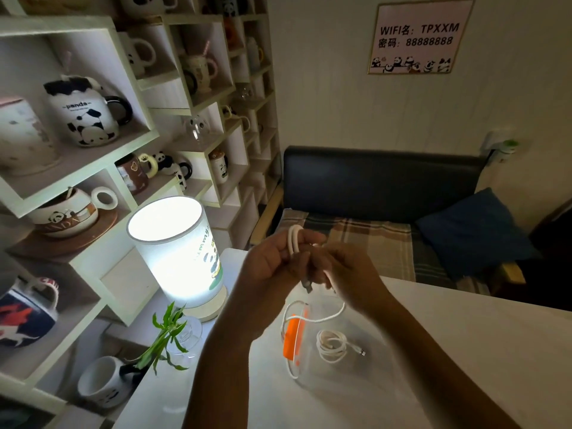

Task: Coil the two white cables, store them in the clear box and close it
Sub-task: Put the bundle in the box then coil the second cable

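Note:
My left hand holds loops of a white cable wound around its fingers, above the table. My right hand grips the same cable close beside it; a plug end hangs down between the hands. The cable's free length trails down to the table and curves past the clear box. An orange latch marks the box's left side. The second white cable lies coiled inside the box, its plug pointing right.
The white table carries a lit lamp and a glass vase with a green plant at the left. Shelves of panda mugs stand further left. A dark sofa with a blue cushion sits behind the table.

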